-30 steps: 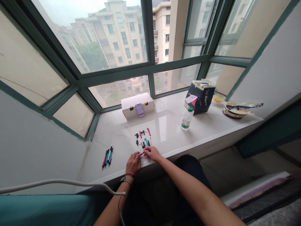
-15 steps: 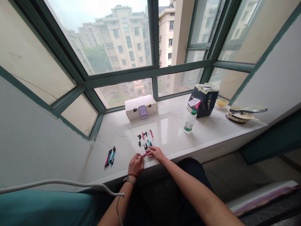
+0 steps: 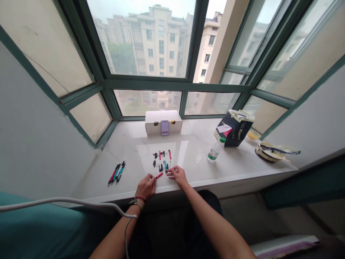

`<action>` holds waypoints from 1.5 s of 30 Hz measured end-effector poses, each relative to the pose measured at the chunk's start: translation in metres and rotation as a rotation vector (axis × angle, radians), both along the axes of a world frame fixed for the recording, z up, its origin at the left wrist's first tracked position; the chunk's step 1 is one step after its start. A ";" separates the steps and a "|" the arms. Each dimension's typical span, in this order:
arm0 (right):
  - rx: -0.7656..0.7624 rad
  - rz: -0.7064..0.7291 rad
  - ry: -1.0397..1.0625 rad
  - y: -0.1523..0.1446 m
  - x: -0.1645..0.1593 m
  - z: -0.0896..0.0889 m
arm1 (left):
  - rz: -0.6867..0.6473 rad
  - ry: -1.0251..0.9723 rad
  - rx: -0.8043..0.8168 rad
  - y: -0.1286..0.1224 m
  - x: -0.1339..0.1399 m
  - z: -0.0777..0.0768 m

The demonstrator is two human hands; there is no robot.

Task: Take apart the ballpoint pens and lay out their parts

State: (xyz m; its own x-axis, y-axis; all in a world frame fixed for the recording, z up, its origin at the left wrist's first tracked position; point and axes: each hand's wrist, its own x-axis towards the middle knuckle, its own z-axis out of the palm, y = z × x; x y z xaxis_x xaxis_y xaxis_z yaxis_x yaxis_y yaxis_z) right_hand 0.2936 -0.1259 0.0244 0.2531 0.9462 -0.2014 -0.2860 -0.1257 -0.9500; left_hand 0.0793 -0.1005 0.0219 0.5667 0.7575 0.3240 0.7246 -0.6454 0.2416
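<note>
My left hand (image 3: 146, 186) is closed around one end of a red pen barrel (image 3: 159, 175), which points up and to the right near the front edge of the sill. To its right, my right hand (image 3: 178, 175) has its fingers stretched out and apart, the tips beside the lower end of a teal pen barrel (image 3: 165, 165). Whether they touch it cannot be made out. Just beyond lie loose pen parts: black grips (image 3: 161, 168), small black clip pieces (image 3: 155, 155), a red barrel (image 3: 169, 154) and another red piece (image 3: 160, 155).
Several assembled pens (image 3: 118, 172) lie at the left. A white box (image 3: 151, 127) stands by the window. To the right are a bottle with a green cap (image 3: 215, 151), a dark paper bag (image 3: 235, 131) and a bowl (image 3: 265, 154). A white cable (image 3: 81, 203) crosses the lower left.
My right hand has come away from the red barrel and moved beside the loose parts. My left hand still holds the barrel. The camera view has tilted and shifted.
</note>
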 end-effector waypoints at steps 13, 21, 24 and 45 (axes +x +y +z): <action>0.028 -0.033 -0.890 0.040 0.050 -0.016 | 0.000 -0.040 0.036 0.003 0.000 -0.001; -0.031 0.103 -1.127 0.044 0.049 -0.011 | 0.020 -0.064 -0.010 0.003 0.000 -0.003; -0.002 0.124 -1.174 0.045 0.050 -0.008 | 0.023 -0.085 -0.024 0.003 0.000 -0.004; 0.029 0.414 -1.476 0.070 0.045 0.014 | 0.021 -0.146 -0.044 0.003 -0.002 -0.004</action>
